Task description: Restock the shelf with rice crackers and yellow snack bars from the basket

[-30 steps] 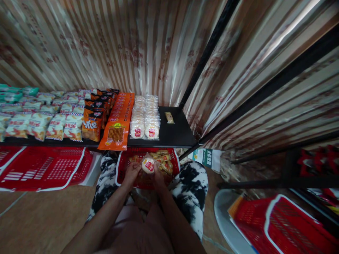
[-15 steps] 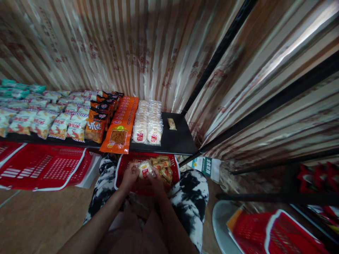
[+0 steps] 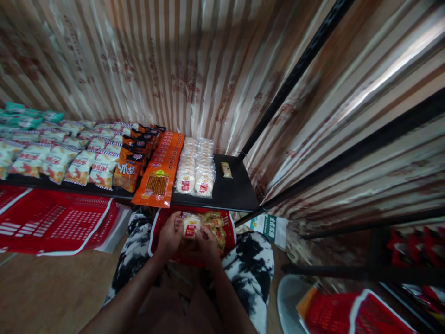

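Between my two hands is a clear-wrapped packet of round white rice crackers (image 3: 190, 226) with a red label. My left hand (image 3: 170, 235) grips its left side and my right hand (image 3: 207, 241) pinches its right edge. Both hands are over a red plastic basket (image 3: 229, 227) at my knees, below the shelf edge. Small gold-wrapped snacks (image 3: 217, 225) lie in the basket, beside my right hand. On the black shelf (image 3: 236, 192) above, two rows of similar rice cracker packets (image 3: 195, 171) stand front to back. One small gold-wrapped bar (image 3: 226, 170) lies to their right.
A long orange snack bag (image 3: 162, 171) and several white chip bags (image 3: 57, 160) fill the shelf's left part. Another red basket (image 3: 79, 222) is on the floor at left, one more (image 3: 344, 311) at lower right. Black metal posts (image 3: 295, 79) rise at right before a striped curtain (image 3: 139, 55).
The cracker packet is now more upright, its label facing me. My left hand has shifted slightly up around its side. The whole view has tilted a little, so the shelf sits lower.
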### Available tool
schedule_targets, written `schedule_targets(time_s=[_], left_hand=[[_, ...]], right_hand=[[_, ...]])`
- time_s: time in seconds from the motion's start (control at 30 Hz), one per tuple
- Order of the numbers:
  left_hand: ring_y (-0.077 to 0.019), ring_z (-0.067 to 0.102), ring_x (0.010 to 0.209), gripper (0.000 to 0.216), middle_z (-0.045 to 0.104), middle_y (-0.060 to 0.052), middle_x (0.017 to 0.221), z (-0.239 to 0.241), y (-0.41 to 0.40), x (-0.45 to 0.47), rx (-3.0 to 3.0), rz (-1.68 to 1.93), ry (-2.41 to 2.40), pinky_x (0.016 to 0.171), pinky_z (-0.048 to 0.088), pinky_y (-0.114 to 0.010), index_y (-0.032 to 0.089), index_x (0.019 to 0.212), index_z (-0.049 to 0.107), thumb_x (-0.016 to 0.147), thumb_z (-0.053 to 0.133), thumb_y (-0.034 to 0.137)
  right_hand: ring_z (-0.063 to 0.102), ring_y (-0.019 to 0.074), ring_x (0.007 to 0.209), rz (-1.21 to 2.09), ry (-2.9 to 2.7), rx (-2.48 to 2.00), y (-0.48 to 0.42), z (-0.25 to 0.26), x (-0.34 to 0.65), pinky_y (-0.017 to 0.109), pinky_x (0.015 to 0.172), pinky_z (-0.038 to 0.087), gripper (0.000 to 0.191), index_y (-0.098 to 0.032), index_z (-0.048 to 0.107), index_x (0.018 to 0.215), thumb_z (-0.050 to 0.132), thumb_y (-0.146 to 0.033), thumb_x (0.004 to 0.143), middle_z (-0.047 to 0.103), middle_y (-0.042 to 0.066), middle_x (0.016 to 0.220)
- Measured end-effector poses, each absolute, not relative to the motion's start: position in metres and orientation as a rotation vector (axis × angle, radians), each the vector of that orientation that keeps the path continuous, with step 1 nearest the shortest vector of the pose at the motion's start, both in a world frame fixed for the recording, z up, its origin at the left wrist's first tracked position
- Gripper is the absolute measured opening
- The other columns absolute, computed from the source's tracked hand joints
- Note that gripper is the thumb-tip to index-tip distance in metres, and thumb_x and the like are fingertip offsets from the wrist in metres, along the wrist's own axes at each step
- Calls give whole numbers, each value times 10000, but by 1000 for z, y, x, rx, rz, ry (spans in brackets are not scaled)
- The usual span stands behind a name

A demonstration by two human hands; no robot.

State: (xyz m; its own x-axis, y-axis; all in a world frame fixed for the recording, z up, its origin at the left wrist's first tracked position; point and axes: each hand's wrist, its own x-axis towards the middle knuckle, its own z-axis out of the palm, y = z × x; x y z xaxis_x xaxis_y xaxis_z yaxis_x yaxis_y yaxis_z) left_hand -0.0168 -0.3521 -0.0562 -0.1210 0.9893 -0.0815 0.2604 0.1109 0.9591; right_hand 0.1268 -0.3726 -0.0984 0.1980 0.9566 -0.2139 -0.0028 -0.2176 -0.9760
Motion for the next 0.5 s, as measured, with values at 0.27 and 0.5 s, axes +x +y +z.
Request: schedule_targets(time_s=[0.27,0.5], left_hand=[[-199,563,1026,272,573,-109,1077,-29,-350,-14,1704,1211,1576,923,472,-355,158,1042,551,824,392,193],[-218,438,1232,392,465,-107,1297,-22,-336,-12,2003,1132,1623,1055,385,-395,174,1197,499,821,392,137]], right_hand=[[618,181,765,1147,-995,-1402,-347,-49,123,278,696,498,275,-214,618,891,611,-412,700,675,15,833],[539,137,669,1004,-1154,-1401,-308,-27,118,225,641,441,273,-190,608,855,581,-419,709,594,-18,722]])
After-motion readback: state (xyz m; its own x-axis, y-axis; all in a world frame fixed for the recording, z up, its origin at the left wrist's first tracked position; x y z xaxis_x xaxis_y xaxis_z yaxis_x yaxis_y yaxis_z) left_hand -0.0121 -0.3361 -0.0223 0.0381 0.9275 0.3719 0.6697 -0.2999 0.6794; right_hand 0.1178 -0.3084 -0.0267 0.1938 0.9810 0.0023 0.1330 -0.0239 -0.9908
